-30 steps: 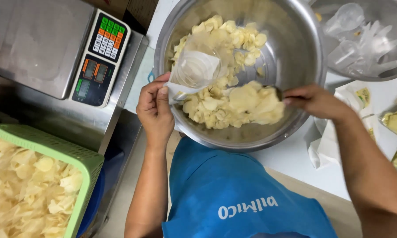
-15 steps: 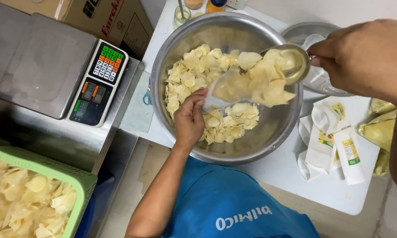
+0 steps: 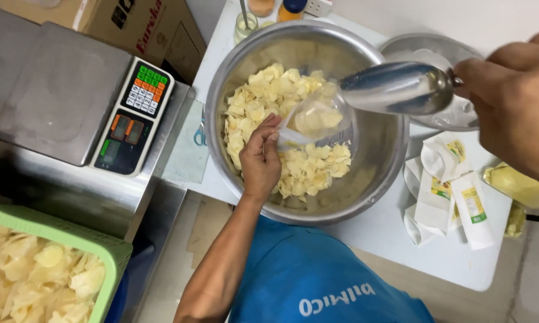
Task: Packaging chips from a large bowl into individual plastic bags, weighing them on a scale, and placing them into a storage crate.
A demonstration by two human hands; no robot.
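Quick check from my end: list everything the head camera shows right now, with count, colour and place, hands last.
Large round steel mixing bowl: one, silver, centre of the white table.
Pale yellow chips: a heap, inside the bowl.
Clear plastic bag: one, partly filled with chips, held open over the bowl.
Shiny metal scoop: one, silver, tipped at the bag's mouth.
Digital weighing scale: one, steel platform, coloured keypad, left of the bowl.
Green plastic crate: one, holding more chips, bottom left.
White printed pouches: several, lying right of the bowl.
Second steel bowl: one, behind the scoop, upper right.
Cardboard box: one, brown, top left.
Left hand: holds the bag's edge.
Right hand: grips the scoop's handle.
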